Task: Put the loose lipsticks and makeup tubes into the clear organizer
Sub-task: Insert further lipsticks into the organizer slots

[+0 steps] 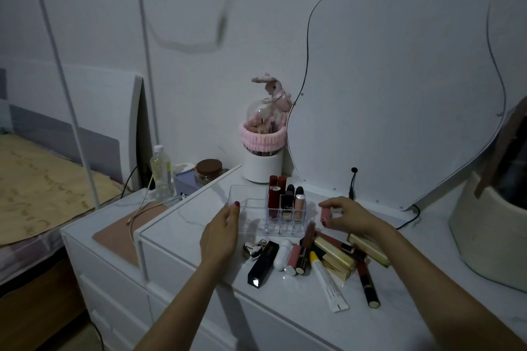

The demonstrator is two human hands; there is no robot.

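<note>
The clear organizer (242,194) stands on the white dresser top, with several lipsticks (276,196) upright in its right-hand slots. My left hand (219,232) holds the organizer's left front edge, thumb on the rim. My right hand (346,215) pinches a small pink lipstick (325,213) just right of the organizer. In front lies a loose pile: a black square tube (263,263), a white capsule (283,253), pink and dark gloss tubes (299,253), gold lipsticks (336,253), a white squeeze tube (328,283) and a dark red gloss (368,282).
A silver heart compact (252,250) lies by my left hand. A white brush holder with a pink headband (262,162) stands behind the organizer, beside a wavy mirror (399,88). A cream basket (490,236) sits at the right. A bottle (161,172) and jar (208,172) stand left.
</note>
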